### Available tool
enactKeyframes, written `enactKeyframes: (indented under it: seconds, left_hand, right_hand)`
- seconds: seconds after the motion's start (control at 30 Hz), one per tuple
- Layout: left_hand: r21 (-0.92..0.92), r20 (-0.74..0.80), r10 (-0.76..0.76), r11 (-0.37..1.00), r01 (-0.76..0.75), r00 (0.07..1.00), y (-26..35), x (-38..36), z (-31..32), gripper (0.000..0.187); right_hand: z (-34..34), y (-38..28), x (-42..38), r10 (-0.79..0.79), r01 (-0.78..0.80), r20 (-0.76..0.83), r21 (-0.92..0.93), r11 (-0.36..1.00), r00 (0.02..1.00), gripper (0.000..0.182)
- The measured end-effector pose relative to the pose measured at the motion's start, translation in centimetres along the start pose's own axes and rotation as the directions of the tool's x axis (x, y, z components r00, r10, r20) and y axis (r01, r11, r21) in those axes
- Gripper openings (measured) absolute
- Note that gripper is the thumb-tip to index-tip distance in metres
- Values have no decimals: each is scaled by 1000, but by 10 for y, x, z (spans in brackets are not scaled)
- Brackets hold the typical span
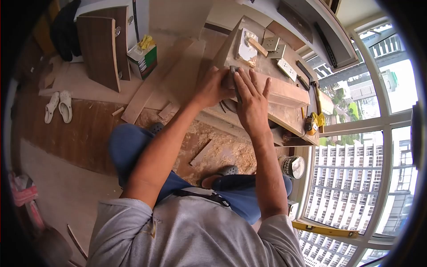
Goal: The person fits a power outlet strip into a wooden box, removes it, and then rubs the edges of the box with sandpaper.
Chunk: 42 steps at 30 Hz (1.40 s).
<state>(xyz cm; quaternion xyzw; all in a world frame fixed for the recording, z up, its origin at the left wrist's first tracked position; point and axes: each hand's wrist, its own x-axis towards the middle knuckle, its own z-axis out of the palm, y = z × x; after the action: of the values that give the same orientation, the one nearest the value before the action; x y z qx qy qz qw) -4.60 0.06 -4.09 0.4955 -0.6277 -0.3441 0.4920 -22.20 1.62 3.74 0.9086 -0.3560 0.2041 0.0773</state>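
A long pale wooden piece (289,91) lies on the dusty workbench, its near end under my hands. Between my hands is a narrow dark block (235,81), which may be a sanding block; most of it is covered. My left hand (215,87) is closed round its left side, fingers curled and partly hidden. From the right, my right hand (252,94) presses over the block and the wood, with its fingers stretched forward and its thumb out of sight.
On the workbench (231,55) are several white socket plates (287,69), a wooden stick (258,46) and a yellow tape measure (315,122). Wood shavings (227,151) and boards (153,89) cover the floor. A bucket (292,167) and a yellow level (327,229) stand by the window.
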Motion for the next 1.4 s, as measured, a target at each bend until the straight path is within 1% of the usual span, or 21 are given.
enactKeyframes:
  seconds: [0.13, 0.23, 0.3, 0.33, 0.4, 0.47, 0.53, 0.57, 0.63, 0.67, 0.73, 0.8, 0.9, 0.93, 1.0, 1.03, 1.1, 1.17, 1.27, 1.33, 1.4]
  left_hand:
    - [61, -104, -40, 997, 46, 994, 7, -8, 6, 92]
    - [31, -71, -54, 998, 56, 996, 6, -5, 4, 91]
    - [-18, 16, 65, 998, -65, 998, 0, 4, -1, 92]
    - [-15, 19, 62, 998, -61, 998, 0, 0, 0, 92]
    - [147, -40, -37, 988, 43, 998, 17, -7, -5, 90]
    - [139, -61, -22, 990, 30, 998, 6, -3, 4, 90]
    - [105, -148, -18, 994, 34, 989, 6, -8, 10, 86]
    - [107, -145, -17, 994, 32, 989, 2, -7, 12, 86]
    - [166, -333, 219, 971, -171, 917, -14, -1, 21, 75]
    - [167, -329, 218, 971, -170, 919, -18, 3, 23, 75]
    - [161, -219, 231, 967, -199, 948, -25, 8, 18, 80]
    - [129, -190, 159, 982, -136, 969, -12, 1, 12, 83]
    - [192, -279, 189, 972, -138, 942, -11, -3, 17, 85]
    - [143, -221, 101, 987, -71, 970, -7, -5, 14, 86]
    - [60, -82, -62, 996, 67, 995, 1, -3, 9, 89]
    - [60, -73, -61, 996, 66, 995, -12, -1, 16, 89]
    - [191, -285, 252, 960, -203, 925, -48, 9, 28, 83]
    - [199, -260, 248, 959, -200, 933, -39, 6, 22, 82]
    - [169, -243, 208, 971, -170, 947, -19, 2, 17, 82]
    - [172, -247, 159, 978, -118, 956, -1, -4, 11, 81]
    - [174, -268, 180, 975, -136, 946, -5, 0, 13, 80]
  right_hand:
    - [-12, 87, -40, 235, -241, -59, -116, 964, 970, 43]
    - [2, 34, -13, 78, -80, -23, -103, 991, 997, 46]
    - [5, 2, 6, -13, 12, -17, -55, 998, 1000, 48]
    - [3, -8, 9, 12, -12, -2, -57, 998, 1000, 49]
    - [0, -3, -1, 23, -23, -20, -34, 999, 1000, 49]
    - [-1, 48, -26, 80, -87, -56, -138, 987, 995, 46]
    - [-12, 95, -47, 273, -287, -97, -186, 940, 957, 44]
    - [-8, 96, -48, 265, -278, -92, -192, 941, 960, 43]
    - [3, 33, -22, 135, -141, -75, -78, 987, 988, 49]
    - [13, 10, -13, 47, -49, -67, -18, 999, 997, 52]
    - [6, -4, -8, 23, -25, -55, -25, 999, 998, 54]
    - [2, 7, -17, -20, 20, -33, -3, 1000, 999, 53]
    - [-11, 86, -49, 170, -181, -78, -174, 968, 982, 47]
    - [-14, 104, -58, 265, -281, -100, -219, 934, 959, 45]
    - [-15, 69, -41, 186, -195, -69, -171, 966, 980, 49]
    - [-2, 39, -29, 122, -127, -50, -104, 987, 991, 51]
    - [10, -8, -8, 46, -46, -33, -13, 999, 998, 57]
    - [3, -12, -4, 0, -1, -25, -53, 999, 1000, 56]
    - [-4, 40, -26, 8, -16, -64, -126, 992, 998, 50]
    - [-12, 93, -50, 186, -211, -127, -226, 951, 974, 48]
    - [-11, 71, -41, 161, -175, -90, -181, 968, 983, 50]
